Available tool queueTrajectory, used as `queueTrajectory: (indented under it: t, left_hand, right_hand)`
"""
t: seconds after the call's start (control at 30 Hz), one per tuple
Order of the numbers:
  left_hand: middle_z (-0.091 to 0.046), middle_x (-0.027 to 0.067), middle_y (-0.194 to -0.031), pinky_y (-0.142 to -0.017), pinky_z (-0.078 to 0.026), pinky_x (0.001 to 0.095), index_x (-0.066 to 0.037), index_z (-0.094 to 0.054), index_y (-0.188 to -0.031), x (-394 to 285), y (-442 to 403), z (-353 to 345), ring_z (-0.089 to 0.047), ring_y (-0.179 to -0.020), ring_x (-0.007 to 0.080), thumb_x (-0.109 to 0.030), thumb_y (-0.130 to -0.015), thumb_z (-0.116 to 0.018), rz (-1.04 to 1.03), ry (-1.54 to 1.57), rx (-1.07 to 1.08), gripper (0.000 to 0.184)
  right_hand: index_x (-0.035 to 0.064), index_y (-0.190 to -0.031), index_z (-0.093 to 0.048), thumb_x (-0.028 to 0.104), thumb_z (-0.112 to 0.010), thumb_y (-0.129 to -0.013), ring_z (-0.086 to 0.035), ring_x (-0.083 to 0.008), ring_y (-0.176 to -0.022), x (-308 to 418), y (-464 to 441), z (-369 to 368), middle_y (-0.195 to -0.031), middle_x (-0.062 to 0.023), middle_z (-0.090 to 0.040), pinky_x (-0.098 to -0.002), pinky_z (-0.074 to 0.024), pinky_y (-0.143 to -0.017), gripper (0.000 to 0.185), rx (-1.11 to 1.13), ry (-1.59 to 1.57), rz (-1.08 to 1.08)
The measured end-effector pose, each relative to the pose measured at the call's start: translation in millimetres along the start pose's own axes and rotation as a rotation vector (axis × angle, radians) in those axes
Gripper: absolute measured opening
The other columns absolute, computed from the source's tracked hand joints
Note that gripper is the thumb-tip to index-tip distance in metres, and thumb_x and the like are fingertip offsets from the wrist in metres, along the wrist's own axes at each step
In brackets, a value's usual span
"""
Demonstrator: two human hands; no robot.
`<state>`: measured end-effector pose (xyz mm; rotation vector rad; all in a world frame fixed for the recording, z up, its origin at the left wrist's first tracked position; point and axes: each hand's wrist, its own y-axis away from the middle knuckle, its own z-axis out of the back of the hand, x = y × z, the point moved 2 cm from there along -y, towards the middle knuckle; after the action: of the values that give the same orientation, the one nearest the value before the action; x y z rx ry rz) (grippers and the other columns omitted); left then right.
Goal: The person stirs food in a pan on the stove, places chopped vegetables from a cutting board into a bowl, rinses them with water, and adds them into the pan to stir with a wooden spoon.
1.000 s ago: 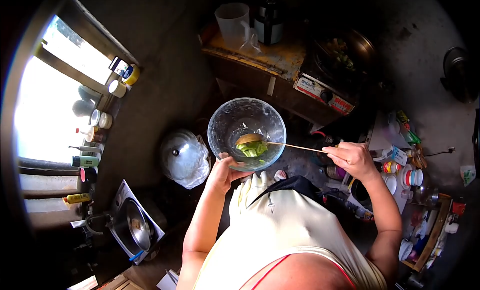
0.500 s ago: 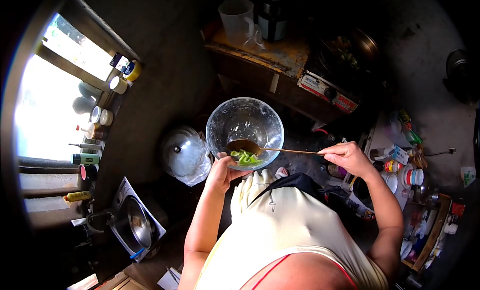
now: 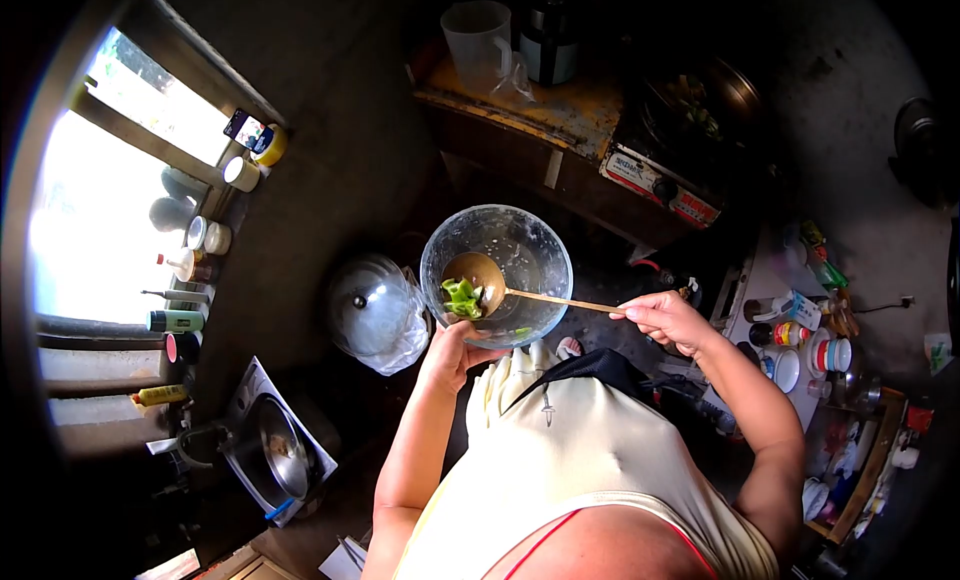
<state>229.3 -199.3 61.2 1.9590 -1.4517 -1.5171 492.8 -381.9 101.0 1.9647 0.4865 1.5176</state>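
My left hand (image 3: 453, 352) grips the near rim of a clear bowl (image 3: 541, 250), its thumb over the edge and its other fingers partly hidden beneath. The bowl is wet inside and held in front of my waist. My right hand (image 3: 668, 320) is closed round the end of the long handle of a brass-coloured ladle (image 3: 486, 269). The ladle's head is inside the bowl at the left, with cut green vegetable pieces (image 3: 461, 298) in it. A few small green bits lie at the bowl's near side.
A stove (image 3: 655, 185) with a dark wok (image 3: 700, 105) stands ahead right, beside a wooden cabinet (image 3: 560, 115) bearing a plastic jug (image 3: 477, 45). A glass lid (image 3: 365, 298) lies left of the bowl. At far left is a sink (image 3: 285, 450); jars crowd the right side.
The ladle has moved left and up within the bowl, and the green pieces are now gathered in its head. My right hand has shifted left and slightly nearer to me.
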Motion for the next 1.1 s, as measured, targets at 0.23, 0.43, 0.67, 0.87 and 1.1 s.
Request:
queueTrajectory:
  t: [0.23,0.43,0.67,0.87,1.1]
  left_hand:
    - [-0.055,0.0213,-0.106,-0.071,-0.06,0.0396,0.004,-0.037,-0.118,-1,4,-3,-0.064,-0.087,0.0348,0.004,-0.071,-0.042,0.026,0.031,-0.028,0.047]
    - [-0.055,0.0221,-0.103,-0.073,-0.059,0.0421,0.003,-0.04,-0.106,-4,5,-4,-0.063,-0.086,0.0379,0.006,-0.069,-0.041,-0.001,0.04,-0.054,0.037]
    - [-0.054,0.0223,-0.104,-0.073,-0.059,0.0428,0.003,-0.035,-0.11,-4,3,2,-0.063,-0.085,0.038,0.005,-0.069,-0.043,-0.01,0.07,-0.095,0.042]
    - [-0.056,0.0233,-0.102,-0.074,-0.058,0.0455,0.004,-0.035,-0.116,1,2,7,-0.063,-0.088,0.039,0.003,-0.073,-0.043,-0.09,0.023,-0.148,0.044]
    - [-0.054,0.0237,-0.108,-0.077,-0.057,0.0467,0.007,-0.036,-0.112,4,3,1,-0.062,-0.091,0.0381,0.003,-0.071,-0.041,-0.091,0.023,-0.073,0.041]
  right_hand:
    - [-0.0007,-0.106,-0.063,0.018,-0.055,-0.091,-0.022,0.0026,-0.046,0,3,-1,-0.056,0.0119,-0.032,-0.0152,-0.015,-0.039,0.026,-0.002,-0.16,-0.044]
    - [-0.0019,-0.107,-0.062,0.018,-0.055,-0.091,-0.025,0.0037,-0.045,4,23,9,-0.056,0.0119,-0.034,-0.0127,-0.0178,-0.039,0.027,-0.093,-0.271,0.023]
    - [-0.001,-0.108,-0.06,0.015,-0.055,-0.09,-0.027,0.0037,-0.044,20,65,49,-0.06,0.0086,-0.042,-0.0109,-0.0192,-0.037,0.025,-0.332,-0.414,0.308]
    - [0.0006,-0.115,-0.056,0.023,-0.052,-0.093,-0.022,0.0021,-0.043,48,106,97,-0.058,0.0097,-0.029,-0.014,-0.015,-0.037,0.032,-0.652,-0.393,0.562]
    - [0.0011,-0.107,-0.063,0.021,-0.055,-0.091,-0.048,-0.005,-0.055,70,93,166,-0.069,0.0045,-0.055,-0.0207,-0.0361,-0.046,0.027,-1.275,0.316,0.792]
